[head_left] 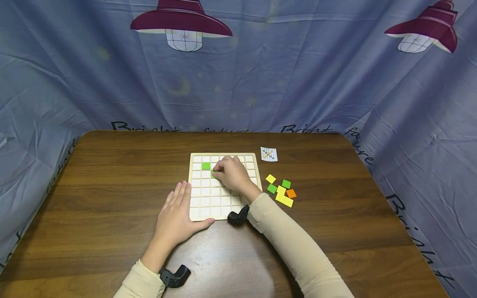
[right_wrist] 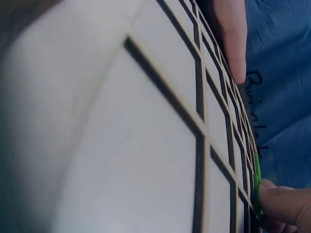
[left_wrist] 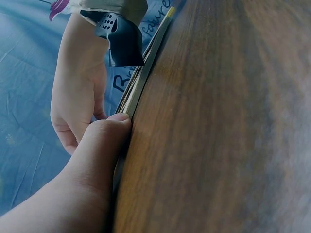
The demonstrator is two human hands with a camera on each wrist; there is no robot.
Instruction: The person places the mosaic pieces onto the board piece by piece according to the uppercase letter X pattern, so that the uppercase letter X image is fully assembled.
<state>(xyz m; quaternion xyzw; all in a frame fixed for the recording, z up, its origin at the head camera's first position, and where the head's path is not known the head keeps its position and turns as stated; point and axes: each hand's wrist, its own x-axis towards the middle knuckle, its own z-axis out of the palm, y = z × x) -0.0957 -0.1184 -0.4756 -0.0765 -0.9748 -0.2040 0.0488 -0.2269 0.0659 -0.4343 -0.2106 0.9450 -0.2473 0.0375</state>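
Observation:
A pale square board (head_left: 216, 201) with a grid of white cells lies on the table. My right hand (head_left: 234, 174) reaches over it and pinches a small green square tile (head_left: 213, 173) between thumb and fingers, right at the grid in the upper left part. Just up and left of that, another green tile (head_left: 205, 166) sits in a cell. My left hand (head_left: 174, 217) lies with straight fingers along the board's left edge, its thumb at the front edge. In the right wrist view, the pinched tile (right_wrist: 257, 177) shows as a green sliver beside the fingertips.
Right of the board lies a loose group of tiles: several yellow ones (head_left: 287, 201), green ones (head_left: 286, 183) and an orange one (head_left: 291, 193). Behind them is a small card (head_left: 269, 154) printed with a coloured grid. A blue curtain (head_left: 238, 82) hangs behind the wooden table (head_left: 123, 178).

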